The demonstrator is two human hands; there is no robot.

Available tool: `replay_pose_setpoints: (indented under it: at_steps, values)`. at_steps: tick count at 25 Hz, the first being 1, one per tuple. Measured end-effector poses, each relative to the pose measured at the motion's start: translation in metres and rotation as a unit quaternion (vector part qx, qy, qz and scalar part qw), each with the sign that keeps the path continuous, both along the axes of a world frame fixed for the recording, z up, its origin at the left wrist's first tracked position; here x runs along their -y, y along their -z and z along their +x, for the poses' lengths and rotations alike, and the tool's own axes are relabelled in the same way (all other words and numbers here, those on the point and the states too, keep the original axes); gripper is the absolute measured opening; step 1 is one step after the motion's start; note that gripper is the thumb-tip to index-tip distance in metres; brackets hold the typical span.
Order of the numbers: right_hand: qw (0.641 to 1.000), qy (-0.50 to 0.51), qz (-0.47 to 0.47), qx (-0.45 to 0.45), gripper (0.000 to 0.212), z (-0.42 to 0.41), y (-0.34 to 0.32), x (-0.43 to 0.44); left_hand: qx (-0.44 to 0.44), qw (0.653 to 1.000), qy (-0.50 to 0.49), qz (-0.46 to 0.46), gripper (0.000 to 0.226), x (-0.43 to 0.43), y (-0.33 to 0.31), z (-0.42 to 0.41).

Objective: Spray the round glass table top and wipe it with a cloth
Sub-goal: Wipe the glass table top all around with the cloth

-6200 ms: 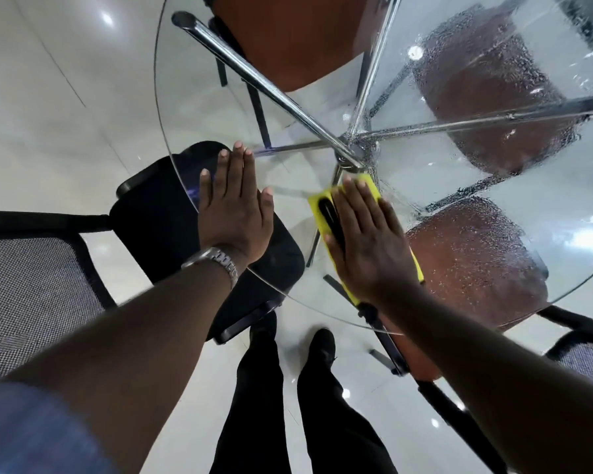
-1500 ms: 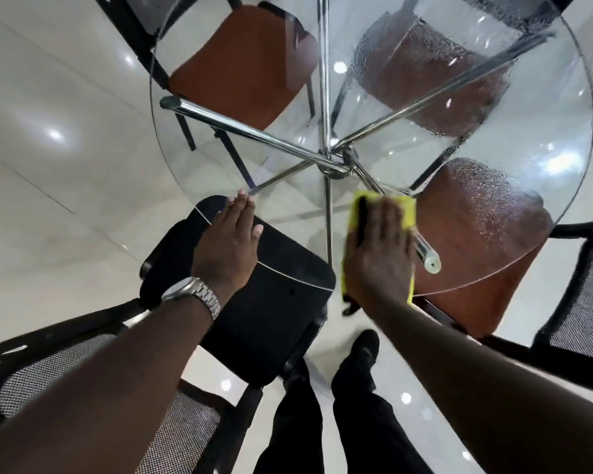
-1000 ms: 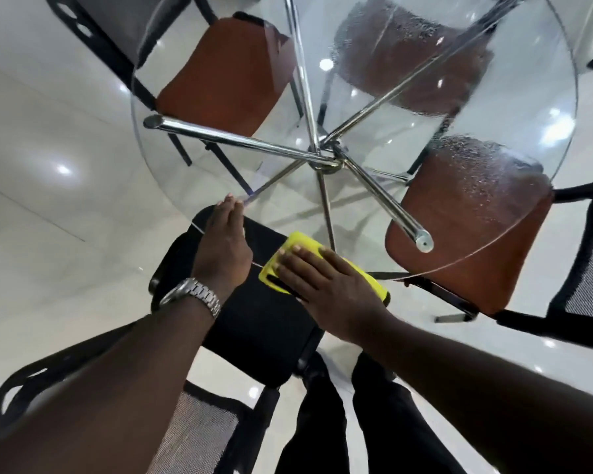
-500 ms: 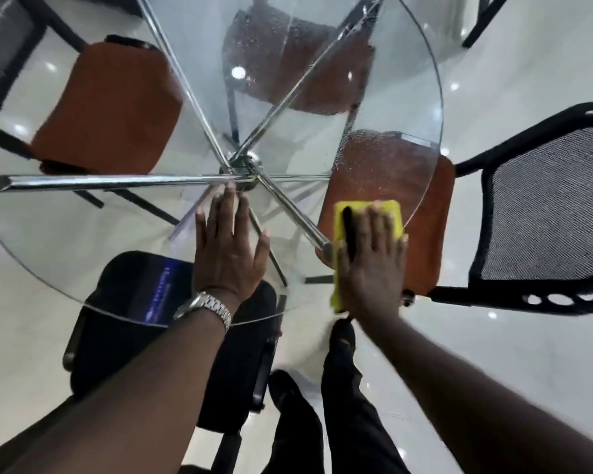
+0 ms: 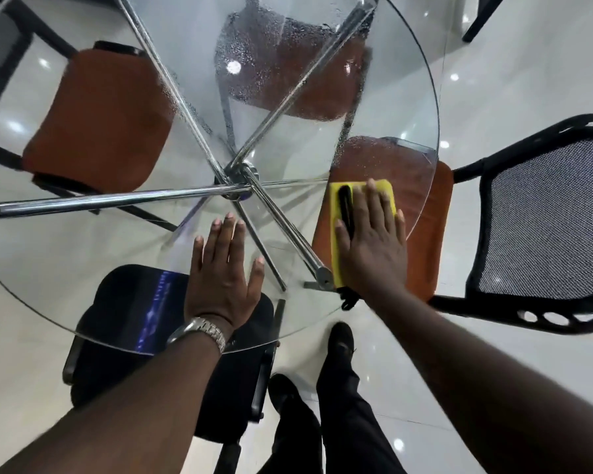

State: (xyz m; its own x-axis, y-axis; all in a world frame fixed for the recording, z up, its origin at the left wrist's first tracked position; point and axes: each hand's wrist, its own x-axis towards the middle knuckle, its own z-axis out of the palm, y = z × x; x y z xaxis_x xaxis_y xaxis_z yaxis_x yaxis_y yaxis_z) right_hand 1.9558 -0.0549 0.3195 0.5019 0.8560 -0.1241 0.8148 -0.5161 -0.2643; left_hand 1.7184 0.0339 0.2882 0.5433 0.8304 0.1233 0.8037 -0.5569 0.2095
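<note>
**Yellow cloth pressed flat on glass near the right rim**

A round glass table top is seen from above, with a person standing at its near edge. The left hand is laid flat on the glass near that edge. Its fingers are straight and close together, the thumb is spread to the side, and nothing is held. A silver metal wristwatch is worn on that wrist.

The right hand is pressed palm-down on a yellow rectangular cloth pad, which lies on the glass close to the right rim. The fingers are extended over the pad, not curled round it. A black strap running along the pad is seen beside the index finger.

Water droplets are spread over the far part of the glass, and finer ones are seen just beyond the pad. The near left part looks dry.

Through the glass, chrome tube legs are seen spreading from a central hub. Three brown padded chair seats are tucked round the table, and a black seat sits below the left hand. A black mesh chair back stands at the right on a glossy white tiled floor. Black shoes and dark trousers are visible below.
</note>
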Motion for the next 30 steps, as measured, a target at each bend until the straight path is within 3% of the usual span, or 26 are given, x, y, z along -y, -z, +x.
replay_pose_setpoints:
  at_steps: [2,5,6,7,9,10,11,12,14,15,16,18,19,20,22,24,25,26,28,30]
  values:
    - [0.997,-0.062,-0.032,0.030,0.067,-0.008,-0.001,0.007,-0.005,1.000,0.001,-0.003,0.069,-0.001,0.000,0.000]
    - [0.928,-0.367,-0.037,0.057,0.067,0.037,-0.009,-0.047,-0.006,1.000,-0.003,0.008,0.068,0.000,0.004,-0.002]
    - [0.920,-0.387,-0.017,0.065,0.065,0.053,-0.008,-0.066,-0.006,1.000,-0.002,0.009,0.068,0.000,0.005,-0.002]
    - [0.940,-0.333,0.006,0.080,0.063,0.062,-0.004,-0.078,-0.004,1.000,-0.001,0.007,0.069,0.000,0.006,-0.001]
    - [0.997,-0.049,0.025,0.061,0.064,0.046,-0.003,-0.083,-0.004,1.000,-0.005,0.003,0.069,0.000,0.005,-0.001]
    - [0.998,0.051,0.019,0.024,0.066,0.028,-0.002,-0.081,-0.006,1.000,-0.005,-0.001,0.069,0.000,0.004,-0.001]
    - [0.998,0.061,0.006,0.013,0.068,0.009,-0.004,-0.081,-0.009,1.000,-0.003,-0.006,0.069,0.000,0.002,-0.001]
    - [1.000,-0.023,0.000,0.020,0.069,0.001,-0.005,-0.081,-0.014,1.000,-0.002,-0.009,0.069,0.000,0.000,-0.001]
    - [0.963,-0.265,-0.001,0.045,0.068,0.026,-0.007,-0.090,-0.015,1.000,-0.002,-0.014,0.069,0.000,0.001,-0.001]
    - [0.949,-0.308,0.006,0.065,0.067,0.054,-0.011,-0.101,-0.013,1.000,-0.001,-0.015,0.069,0.000,0.003,-0.001]
    - [0.961,-0.266,0.009,0.073,0.066,0.080,-0.009,-0.109,-0.010,1.000,-0.003,-0.016,0.069,0.001,0.004,0.000]
    - [0.999,-0.026,0.000,0.031,0.069,0.094,-0.011,-0.102,-0.005,1.000,-0.002,-0.016,0.070,-0.001,0.005,-0.002]
    - [0.997,0.075,0.000,0.010,0.071,0.080,-0.009,-0.087,-0.004,1.000,0.000,-0.018,0.070,-0.001,0.003,-0.002]
    - [0.995,0.094,-0.011,0.006,0.072,0.059,-0.010,-0.068,-0.002,1.000,0.002,-0.018,0.070,-0.001,0.001,-0.002]
    - [0.999,-0.041,-0.024,0.019,0.073,0.027,-0.009,-0.028,0.002,1.000,-0.002,-0.019,0.069,0.000,-0.002,-0.001]
    - [0.976,-0.213,-0.034,0.033,0.074,0.052,-0.010,-0.021,0.008,1.000,-0.002,-0.023,0.069,0.001,-0.003,-0.001]
    - [0.968,-0.242,-0.036,0.052,0.075,0.073,-0.013,-0.033,0.009,1.000,-0.002,-0.020,0.069,0.001,-0.001,0.000]
    - [0.975,-0.210,-0.033,0.063,0.075,0.095,-0.011,-0.047,0.010,1.000,-0.003,-0.016,0.068,0.001,0.001,0.000]
    - [0.999,-0.005,-0.028,0.044,0.077,0.105,-0.013,-0.061,0.014,1.000,-0.006,-0.017,0.068,0.000,0.003,-0.001]
    - [0.984,0.176,-0.019,0.008,0.079,0.065,-0.012,-0.046,0.014,1.000,-0.006,-0.022,0.068,0.001,0.001,-0.001]
